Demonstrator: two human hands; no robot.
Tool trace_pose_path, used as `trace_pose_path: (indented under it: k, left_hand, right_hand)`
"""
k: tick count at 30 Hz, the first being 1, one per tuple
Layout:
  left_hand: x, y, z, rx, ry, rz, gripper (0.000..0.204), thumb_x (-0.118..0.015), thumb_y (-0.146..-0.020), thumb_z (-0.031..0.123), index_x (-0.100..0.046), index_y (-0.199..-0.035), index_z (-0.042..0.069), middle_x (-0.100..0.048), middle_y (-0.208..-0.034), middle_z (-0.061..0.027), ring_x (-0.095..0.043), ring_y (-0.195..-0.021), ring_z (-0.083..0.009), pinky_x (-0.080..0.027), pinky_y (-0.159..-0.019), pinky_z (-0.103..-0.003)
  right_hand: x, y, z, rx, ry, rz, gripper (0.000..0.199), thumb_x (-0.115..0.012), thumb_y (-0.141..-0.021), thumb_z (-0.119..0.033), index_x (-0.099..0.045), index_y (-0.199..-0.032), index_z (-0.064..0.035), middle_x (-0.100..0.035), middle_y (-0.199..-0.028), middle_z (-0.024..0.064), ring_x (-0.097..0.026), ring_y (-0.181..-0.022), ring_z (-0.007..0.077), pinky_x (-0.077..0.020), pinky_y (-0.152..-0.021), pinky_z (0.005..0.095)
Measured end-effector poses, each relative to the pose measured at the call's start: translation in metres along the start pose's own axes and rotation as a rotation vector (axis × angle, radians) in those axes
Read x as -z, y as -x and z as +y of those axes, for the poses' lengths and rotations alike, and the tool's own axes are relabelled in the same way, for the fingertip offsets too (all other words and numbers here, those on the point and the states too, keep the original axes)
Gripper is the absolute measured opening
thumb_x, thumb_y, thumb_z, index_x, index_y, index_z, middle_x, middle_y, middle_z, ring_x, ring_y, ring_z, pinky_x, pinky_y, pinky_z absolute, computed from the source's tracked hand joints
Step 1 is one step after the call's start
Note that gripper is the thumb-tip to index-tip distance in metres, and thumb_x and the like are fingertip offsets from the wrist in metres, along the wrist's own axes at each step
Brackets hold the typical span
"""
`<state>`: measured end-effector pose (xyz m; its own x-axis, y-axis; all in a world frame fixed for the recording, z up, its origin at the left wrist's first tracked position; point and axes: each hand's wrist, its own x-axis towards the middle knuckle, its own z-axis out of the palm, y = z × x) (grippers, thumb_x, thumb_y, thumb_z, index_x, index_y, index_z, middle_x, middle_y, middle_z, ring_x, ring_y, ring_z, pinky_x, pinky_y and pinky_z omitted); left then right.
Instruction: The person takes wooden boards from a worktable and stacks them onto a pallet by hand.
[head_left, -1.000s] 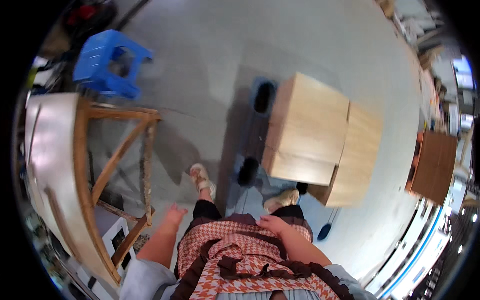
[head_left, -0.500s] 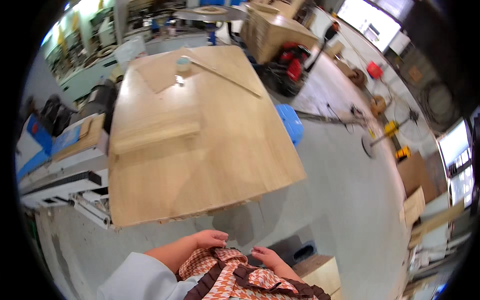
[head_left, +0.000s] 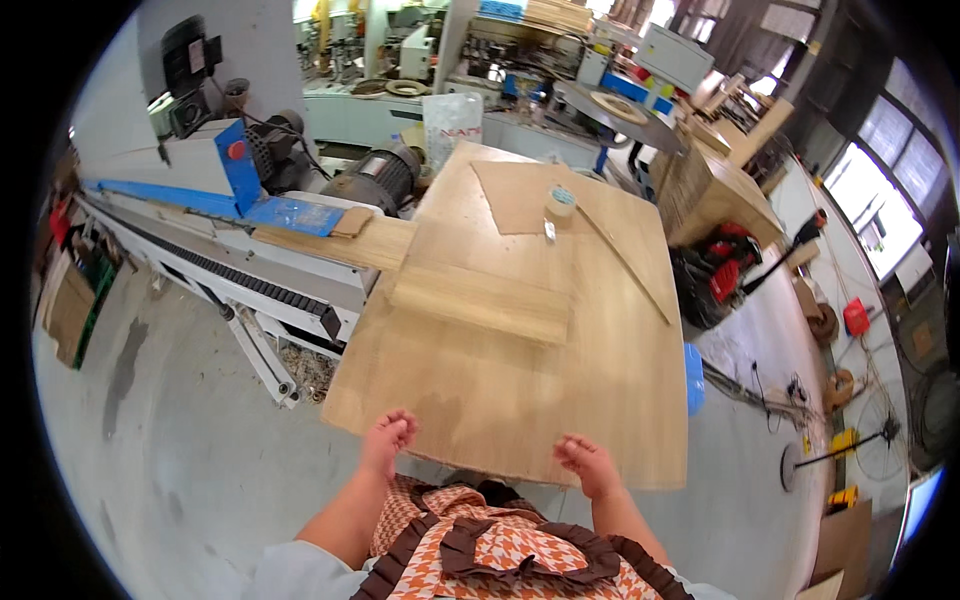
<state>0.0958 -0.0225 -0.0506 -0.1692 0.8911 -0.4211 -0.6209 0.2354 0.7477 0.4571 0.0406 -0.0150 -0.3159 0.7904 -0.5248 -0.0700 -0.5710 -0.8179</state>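
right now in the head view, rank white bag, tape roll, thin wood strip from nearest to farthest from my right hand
From the right hand:
1. Thin wood strip: slanting across the right side of the worktable.
2. Tape roll: toward the far side, by the strip's far end.
3. White bag: beyond the worktable's far left corner.

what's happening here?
A person in a checked apron stands at a wood-topped table. The left hand and right hand are at its near edge, fingers loosely curled, nothing visible in either; whether they touch the table isn't clear. A pale board lies on the tabletop, with a tape roll, brown sheet and thin strip farther back.
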Motion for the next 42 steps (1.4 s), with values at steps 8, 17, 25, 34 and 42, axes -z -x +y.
trace_pose_path:
  k: [8, 17, 25, 34, 42]
  left_hand:
    - [-0.007, -0.099, 0.061, -0.282, -0.266, 0.385, 0.058, -0.056, -0.077, 0.018, -0.034, -0.128, 0.001, -0.036, -0.131, -0.0156, -0.034, -0.121, -0.0251, -0.03, -0.097, -0.037]
    - [-0.005, -0.231, 0.107, -0.425, -1.134, 0.419, 0.061, -0.057, -0.077, 0.023, -0.032, -0.127, -0.002, -0.034, -0.131, -0.022, -0.03, -0.123, -0.0328, -0.024, -0.103, -0.037]
    - [-0.002, -0.166, 0.086, -0.241, -1.095, 0.215, 0.051, -0.059, -0.076, 0.015, -0.04, -0.121, -0.001, -0.052, -0.111, -0.0191, -0.05, -0.103, -0.0328, -0.039, -0.088, -0.038]
    - [0.015, -0.087, 0.078, 0.174, -0.716, -0.172, 0.055, -0.061, -0.068, -0.004, -0.04, -0.119, -0.003, -0.056, -0.102, -0.0129, -0.055, -0.093, -0.0216, -0.046, -0.076, -0.03]
    - [-0.045, -0.03, 0.064, 0.435, -1.392, -0.61, 0.035, -0.064, -0.067, 0.001, -0.054, -0.1, -0.001, -0.06, -0.082, -0.0071, -0.055, -0.066, -0.0143, -0.042, -0.053, -0.028]
  right_hand:
    - [0.026, -0.138, -0.072, 0.133, 0.287, 0.288, 0.054, -0.054, -0.081, -0.028, -0.037, -0.125, -0.0015, -0.046, -0.122, 0.0139, -0.042, -0.114, 0.0243, -0.0339, -0.091, 0.0363]
    - [-0.033, -0.233, -0.101, 0.176, 0.597, 0.634, 0.059, -0.057, -0.079, -0.021, -0.032, -0.129, -0.0001, -0.042, -0.126, 0.0168, -0.041, -0.115, 0.027, -0.0348, -0.093, 0.0341]
    - [-0.038, -0.17, -0.076, 0.158, 0.17, 0.66, 0.045, -0.057, -0.074, -0.002, -0.045, -0.117, -0.0023, -0.055, -0.103, 0.0081, -0.054, -0.09, 0.0196, -0.0427, -0.08, 0.0365]
    - [-0.069, 0.015, 0.01, -0.051, 0.023, 0.889, 0.039, -0.058, -0.064, 0.002, -0.054, -0.104, -0.0006, -0.058, -0.089, 0.008, -0.054, -0.078, 0.0169, -0.0438, -0.067, 0.0282]
    - [-0.054, 0.116, 0.137, 0.067, 0.255, 1.175, 0.034, -0.061, -0.058, -0.01, -0.057, -0.09, 0.0016, -0.058, -0.09, 0.0162, -0.055, -0.087, 0.0302, -0.044, -0.075, 0.0375]
